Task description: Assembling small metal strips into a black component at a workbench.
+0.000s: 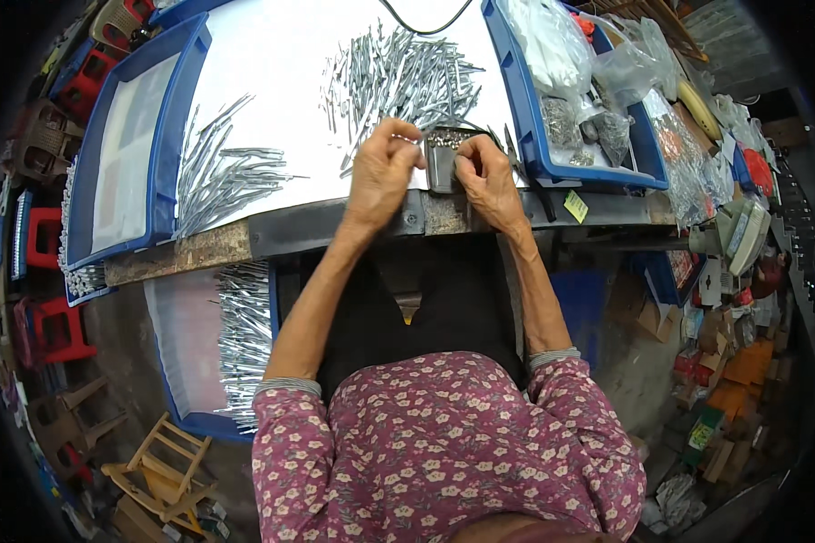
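Observation:
My left hand (382, 176) is raised above the near edge of the white tabletop, its fingers curled together; whatever sits in them is too small or blurred to make out. A little to its right, my right hand (491, 184) is closed in a pinch beside a small grey tray (442, 172). Tiny metal parts (453, 139) lie at the far end of that tray. I cannot see what the right fingertips hold. Beyond both hands spreads a large pile of thin silvery metal strips (403, 77). A smaller pile of similar strips (231, 172) lies to the left.
At the left stands a long blue tray (166, 163). A blue bin (552, 170) full of plastic bags is at the right. Below the table edge, another blue crate (190, 421) carries many metal strips. A black cable (426, 33) curves across the far tabletop. Red stools (63, 330) stand far left.

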A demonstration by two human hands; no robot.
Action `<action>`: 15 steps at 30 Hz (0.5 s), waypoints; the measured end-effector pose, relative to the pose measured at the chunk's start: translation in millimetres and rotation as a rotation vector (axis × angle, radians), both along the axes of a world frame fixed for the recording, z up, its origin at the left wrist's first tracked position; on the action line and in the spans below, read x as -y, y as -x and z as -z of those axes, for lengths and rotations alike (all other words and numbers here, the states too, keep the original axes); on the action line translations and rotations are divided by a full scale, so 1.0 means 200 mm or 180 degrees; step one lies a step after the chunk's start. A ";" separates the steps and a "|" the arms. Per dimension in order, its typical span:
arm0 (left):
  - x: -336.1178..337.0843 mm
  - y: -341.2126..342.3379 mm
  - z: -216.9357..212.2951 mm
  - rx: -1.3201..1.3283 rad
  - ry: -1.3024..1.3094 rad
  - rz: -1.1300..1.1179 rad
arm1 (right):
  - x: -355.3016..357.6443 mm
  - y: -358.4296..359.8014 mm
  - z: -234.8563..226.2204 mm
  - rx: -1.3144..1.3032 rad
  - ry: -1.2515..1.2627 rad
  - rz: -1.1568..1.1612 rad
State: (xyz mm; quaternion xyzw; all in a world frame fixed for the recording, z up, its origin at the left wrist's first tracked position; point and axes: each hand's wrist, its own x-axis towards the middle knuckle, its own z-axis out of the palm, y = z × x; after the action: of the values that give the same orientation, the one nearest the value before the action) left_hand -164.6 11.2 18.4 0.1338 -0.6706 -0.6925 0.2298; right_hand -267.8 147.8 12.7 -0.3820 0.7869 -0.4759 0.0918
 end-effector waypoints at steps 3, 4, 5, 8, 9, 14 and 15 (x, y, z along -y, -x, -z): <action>-0.09 0.04 0.03 -0.0007 -0.0476 0.0125 | -0.01 0.00 0.00 0.0443 0.0368 -0.0041; -0.10 0.06 0.04 -0.0007 -0.0463 0.0127 | -0.01 0.00 -0.01 0.0442 0.0380 -0.0039; -0.12 0.07 0.04 -0.0034 -0.0629 0.0109 | -0.02 -0.01 -0.02 0.0694 0.0484 -0.0062; -0.14 0.08 0.04 -0.0009 -0.0820 0.0094 | -0.04 -0.02 -0.03 0.1053 0.0612 -0.0106; -0.15 0.08 0.04 -0.0045 -0.0907 0.0067 | -0.04 -0.01 -0.03 0.1157 0.0625 -0.0131; -0.15 0.07 0.05 -0.0058 -0.1164 0.0056 | -0.04 -0.02 -0.05 0.1335 0.0801 -0.0207; -0.16 0.07 0.05 -0.0059 -0.1217 0.0044 | -0.04 -0.02 -0.06 0.1328 0.0822 -0.0211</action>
State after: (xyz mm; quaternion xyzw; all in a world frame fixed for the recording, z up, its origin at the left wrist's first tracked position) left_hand -178.3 42.2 8.8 0.1641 -0.5256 -0.8101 0.2016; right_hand -263.9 155.4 23.8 -0.3097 0.6705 -0.6378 0.2183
